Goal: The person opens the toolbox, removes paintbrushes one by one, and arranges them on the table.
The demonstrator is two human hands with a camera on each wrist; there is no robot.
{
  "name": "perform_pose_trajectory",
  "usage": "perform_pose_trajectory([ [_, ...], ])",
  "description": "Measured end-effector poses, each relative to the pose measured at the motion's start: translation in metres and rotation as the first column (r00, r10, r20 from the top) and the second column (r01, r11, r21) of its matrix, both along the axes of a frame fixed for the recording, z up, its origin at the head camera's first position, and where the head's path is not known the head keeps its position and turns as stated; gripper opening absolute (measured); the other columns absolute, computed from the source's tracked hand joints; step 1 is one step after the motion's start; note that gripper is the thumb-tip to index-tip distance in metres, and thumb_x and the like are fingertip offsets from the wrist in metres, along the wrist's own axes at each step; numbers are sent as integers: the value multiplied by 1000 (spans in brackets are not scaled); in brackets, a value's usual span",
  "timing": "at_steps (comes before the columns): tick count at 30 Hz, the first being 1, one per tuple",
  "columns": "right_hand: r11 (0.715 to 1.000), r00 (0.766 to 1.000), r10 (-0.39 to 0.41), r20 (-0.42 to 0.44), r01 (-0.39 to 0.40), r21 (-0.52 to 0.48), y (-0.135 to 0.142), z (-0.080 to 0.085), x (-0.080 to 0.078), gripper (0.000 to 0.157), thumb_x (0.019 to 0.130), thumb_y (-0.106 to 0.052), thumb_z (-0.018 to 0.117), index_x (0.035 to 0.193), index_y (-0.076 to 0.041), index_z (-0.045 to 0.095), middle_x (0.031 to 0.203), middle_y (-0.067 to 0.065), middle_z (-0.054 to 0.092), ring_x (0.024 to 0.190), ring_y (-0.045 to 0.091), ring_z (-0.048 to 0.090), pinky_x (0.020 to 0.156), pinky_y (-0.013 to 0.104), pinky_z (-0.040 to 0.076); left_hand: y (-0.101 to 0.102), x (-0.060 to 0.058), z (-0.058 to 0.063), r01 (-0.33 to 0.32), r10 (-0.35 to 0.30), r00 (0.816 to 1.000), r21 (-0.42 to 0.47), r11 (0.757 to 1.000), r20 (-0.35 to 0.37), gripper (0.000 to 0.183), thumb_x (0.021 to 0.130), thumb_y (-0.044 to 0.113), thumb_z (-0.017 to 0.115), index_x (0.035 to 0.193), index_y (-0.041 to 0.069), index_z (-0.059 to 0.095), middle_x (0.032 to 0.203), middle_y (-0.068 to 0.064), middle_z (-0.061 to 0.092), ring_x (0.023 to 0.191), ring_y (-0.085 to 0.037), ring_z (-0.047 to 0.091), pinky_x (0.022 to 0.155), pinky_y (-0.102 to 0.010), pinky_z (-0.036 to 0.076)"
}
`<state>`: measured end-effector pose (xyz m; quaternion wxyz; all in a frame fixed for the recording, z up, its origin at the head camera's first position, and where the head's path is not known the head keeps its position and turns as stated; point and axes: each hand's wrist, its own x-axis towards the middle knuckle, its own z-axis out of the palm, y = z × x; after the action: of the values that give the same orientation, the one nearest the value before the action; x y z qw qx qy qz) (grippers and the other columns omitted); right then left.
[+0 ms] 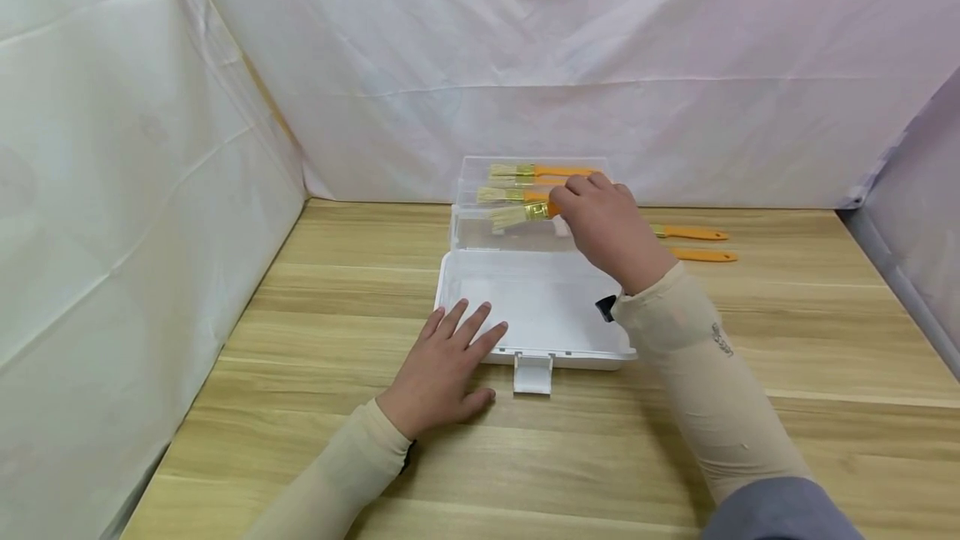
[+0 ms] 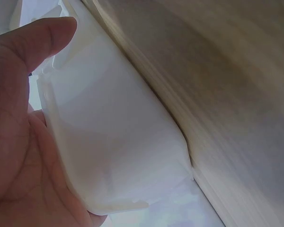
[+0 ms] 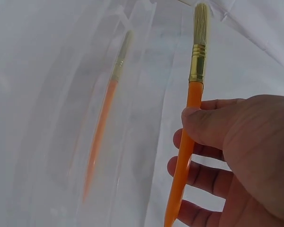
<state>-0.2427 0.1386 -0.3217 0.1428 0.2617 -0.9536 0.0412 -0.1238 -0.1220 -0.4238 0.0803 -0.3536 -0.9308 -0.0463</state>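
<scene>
A white plastic box (image 1: 540, 307) stands on the table with its clear lid (image 1: 465, 182) raised at the back. My right hand (image 1: 603, 227) holds a paintbrush (image 3: 181, 165) by its orange handle above the back of the box. In the right wrist view the thumb and fingers pinch the handle, bristles pointing away; a brush reflection (image 3: 102, 118) shows in the clear plastic. My left hand (image 1: 446, 373) has straight, spread fingertips over the box's front left rim. The left wrist view shows the thumb beside the box wall (image 2: 109, 123).
More brush shapes (image 1: 566, 172) show at the lid; some may be reflections. Two orange-handled brushes (image 1: 693, 232) lie right of the box, partly hidden by the right arm. A latch flap (image 1: 532, 375) juts from the box front. White cloth (image 1: 525, 48) hangs behind the table.
</scene>
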Motion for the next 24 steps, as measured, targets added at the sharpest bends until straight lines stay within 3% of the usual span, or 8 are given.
perform_pose_trajectory([
  [13, 999, 999, -39, -22, 39, 12, 25, 8, 16, 18, 92, -1, 67, 108, -7, 62, 106, 12, 61, 97, 35, 53, 76, 53, 47, 0, 0, 0, 7, -7, 1000, 1, 1000, -3, 82, 81, 47, 72, 152, 19, 42, 156, -12, 36, 143, -41, 30, 113, -57, 25],
  [20, 999, 996, -37, -83, 37, -10, 49, 7, 24, 18, 91, 4, 65, 106, -5, 62, 101, 16, 61, 95, 39, 54, 68, 54, 46, 0, 0, 1, 2, -2, 1000, 7, 1000, -2, 81, 80, 46, 73, 151, 19, 43, 156, -13, 37, 143, -41, 30, 112, -57, 25],
  [24, 998, 996, -63, -70, 61, -35, 65, 4, 27, 20, 90, 5, 65, 108, -3, 63, 101, 16, 62, 94, 40, 54, 70, 52, 46, 0, 1, 1, -1, 1, 1000, 9, 1000, 0, 81, 80, 46, 73, 151, 18, 43, 156, -13, 37, 143, -40, 30, 112, -57, 26],
])
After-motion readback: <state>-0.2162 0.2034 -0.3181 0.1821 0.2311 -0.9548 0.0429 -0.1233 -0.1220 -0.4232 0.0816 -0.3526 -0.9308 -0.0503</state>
